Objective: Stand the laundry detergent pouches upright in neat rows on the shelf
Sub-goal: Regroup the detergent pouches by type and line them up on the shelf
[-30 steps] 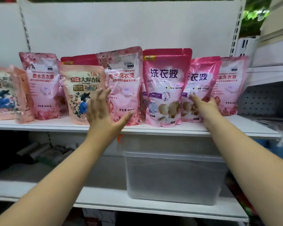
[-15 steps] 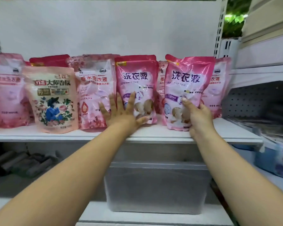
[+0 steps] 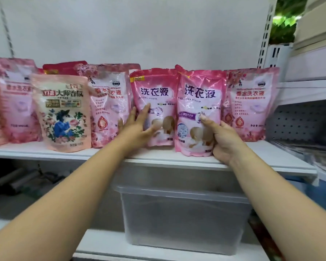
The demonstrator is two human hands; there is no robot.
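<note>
Pink detergent pouches [image 3: 154,107] being stood upright along the white shelf [image 3: 262,159], front pouch [image 3: 199,110] being gripped at its lower right by the right hand [image 3: 222,140], neighbouring pouch being pressed by the flat, spread left hand [image 3: 137,127]

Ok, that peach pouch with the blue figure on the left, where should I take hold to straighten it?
Take the peach pouch by its two side edges near the middle, coming straight from the front. It stands forward of the pink pouches on the shelf, so both edges are exposed, and its soft body would fold if lifted by the top seal.
</note>
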